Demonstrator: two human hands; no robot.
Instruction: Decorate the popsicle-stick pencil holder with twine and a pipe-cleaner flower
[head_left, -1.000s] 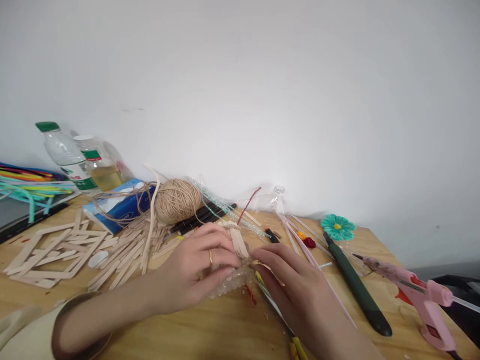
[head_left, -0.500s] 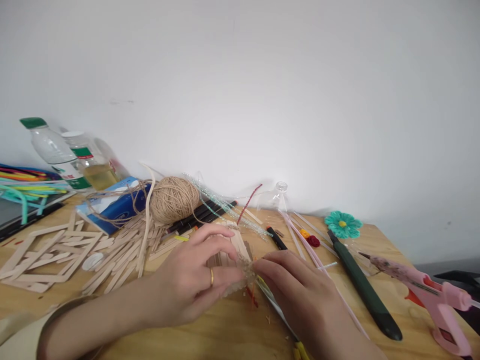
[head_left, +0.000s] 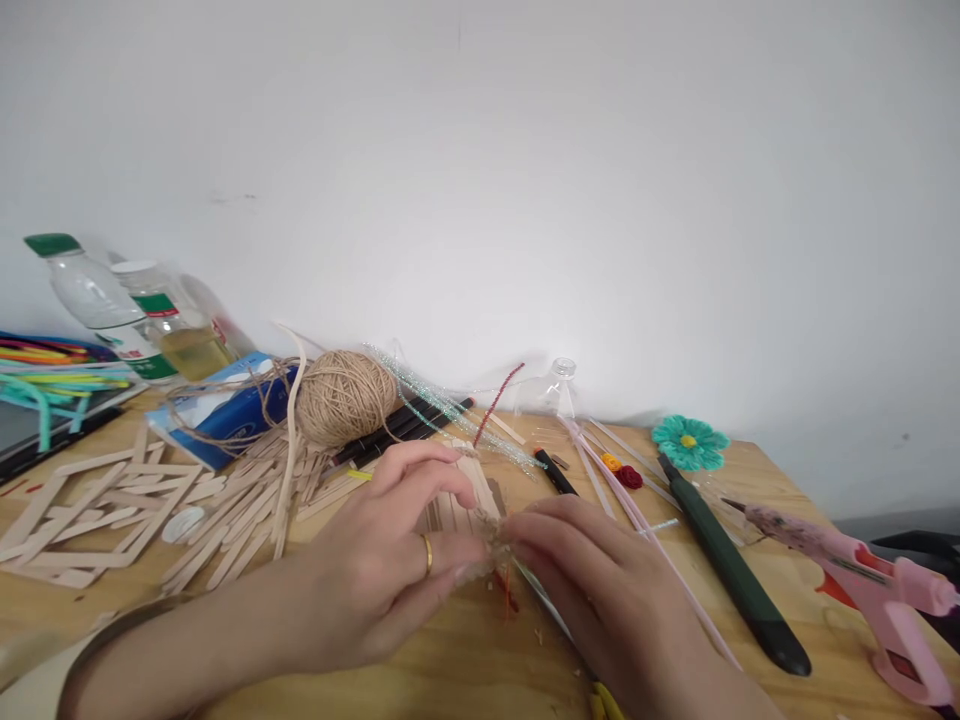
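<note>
My left hand (head_left: 397, 550), with a ring on one finger, is closed with thumb and fingertips at the near edge of a small craft-stick piece (head_left: 450, 508). Its pale sticks lie side by side, and twine-like, partly clear material (head_left: 491, 530) runs along that edge. From the other side my right hand (head_left: 600, 570) pinches the same edge, its fingertips almost meeting the left ones. Both hands hide much of the piece. Just below the fingertips, an orange and red strand (head_left: 508, 595) lies on the table. Yellow-handled scissors (head_left: 606, 700) are partly under my right hand.
Loose craft sticks (head_left: 232, 520) and a twine ball (head_left: 346, 398) lie to the left, with bottles (head_left: 97, 300) behind. On the right are a teal flower (head_left: 690, 442), a dark green-handled cutter (head_left: 739, 570) and a pink glue gun (head_left: 862, 590). A wall (head_left: 480, 200) rises behind.
The view has shifted slightly. My right fingertips have moved a little left along the edge of the craft-stick piece; my left hand keeps nearly the same pose.
</note>
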